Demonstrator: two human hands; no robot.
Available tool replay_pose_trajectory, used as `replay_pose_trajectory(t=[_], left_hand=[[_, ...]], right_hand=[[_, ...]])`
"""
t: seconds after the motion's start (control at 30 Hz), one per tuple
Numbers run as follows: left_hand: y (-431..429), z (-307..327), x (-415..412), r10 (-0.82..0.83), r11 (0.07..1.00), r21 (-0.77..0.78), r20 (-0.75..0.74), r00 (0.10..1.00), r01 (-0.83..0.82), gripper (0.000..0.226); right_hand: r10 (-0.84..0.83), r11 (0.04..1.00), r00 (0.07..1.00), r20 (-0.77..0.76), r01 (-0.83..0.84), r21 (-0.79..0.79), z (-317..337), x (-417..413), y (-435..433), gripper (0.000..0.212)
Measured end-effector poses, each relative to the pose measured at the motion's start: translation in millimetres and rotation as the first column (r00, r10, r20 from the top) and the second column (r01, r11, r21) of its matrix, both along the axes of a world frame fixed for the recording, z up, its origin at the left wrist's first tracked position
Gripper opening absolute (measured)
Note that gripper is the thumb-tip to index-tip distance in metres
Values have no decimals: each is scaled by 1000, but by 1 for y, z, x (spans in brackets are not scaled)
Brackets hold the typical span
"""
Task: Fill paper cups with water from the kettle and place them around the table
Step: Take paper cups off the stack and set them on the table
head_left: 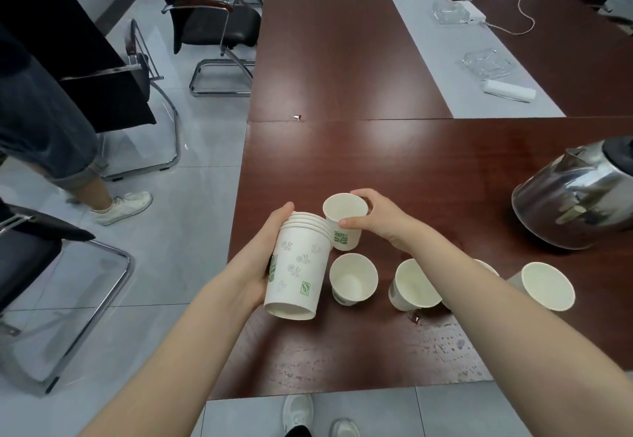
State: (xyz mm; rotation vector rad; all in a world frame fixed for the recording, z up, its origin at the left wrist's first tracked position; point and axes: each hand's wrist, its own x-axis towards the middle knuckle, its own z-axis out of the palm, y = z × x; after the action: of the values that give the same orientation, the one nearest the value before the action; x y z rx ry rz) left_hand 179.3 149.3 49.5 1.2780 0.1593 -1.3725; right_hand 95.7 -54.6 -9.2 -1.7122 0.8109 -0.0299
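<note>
Both bare forearms reach forward over a brown table (342, 59). The left hand (262, 258) wraps around 1 tilted stack of nested paper cups (298, 275). The right hand (380, 220) pinches 1 single cup (344, 222) at its rim, just beside the stack's mouth. 4 loose cups (352, 279) stand near the right forearm, 1 of them partly hidden. 1 kettle (575, 196) sits well right of that hand.

the two arms are bare along their whole visible length, left forearm (191, 327) and right forearm (496, 299) alike, slim and smooth. each ends in a bare hand: the left hand (269, 253) and the right hand (380, 217), whose thumbnail is short and plain. at the bottom of the view are two white sneakers — the left shoe (298, 409) seen nearly whole, the right shoe (344, 429) cut off by the frame edge — with a dark bit of trouser hem (297, 432) just beside them.
</note>
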Motion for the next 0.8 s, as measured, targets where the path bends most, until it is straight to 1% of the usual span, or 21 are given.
replay_pose_trajectory(t=[0.2,0.33,0.43,0.5,0.6,0.7,0.8], left_hand=[[5,-6,5,10,1000,-7,-10,1000,-10,54],[7,-10,6,28,1000,-1,-31,999,-28,53],[5,-9,5,19,1000,6,-35,999,-19,55],[2,-9,3,25,1000,8,-41,999,-25,63],[-1,-12,3,53,999,-2,-52,997,-54,84],[-2,-11,1,49,999,-15,-77,996,-50,94],[-2,-12,0,37,999,-16,-93,995,-38,101]], right_hand=[[37,999,999,2,-37,17,-15,-1,2,73],[60,998,998,-16,-60,1,-17,-4,1,72],[119,993,992,-53,-119,-14,-14,-6,0,78],[139,990,988,-67,-140,-4,-11,-7,0,80],[196,980,976,-92,-198,-10,-4,-8,4,76],[230,973,966,-118,-232,-8,-2,-8,6,75],[227,973,964,-142,-229,4,-3,-9,5,81]])
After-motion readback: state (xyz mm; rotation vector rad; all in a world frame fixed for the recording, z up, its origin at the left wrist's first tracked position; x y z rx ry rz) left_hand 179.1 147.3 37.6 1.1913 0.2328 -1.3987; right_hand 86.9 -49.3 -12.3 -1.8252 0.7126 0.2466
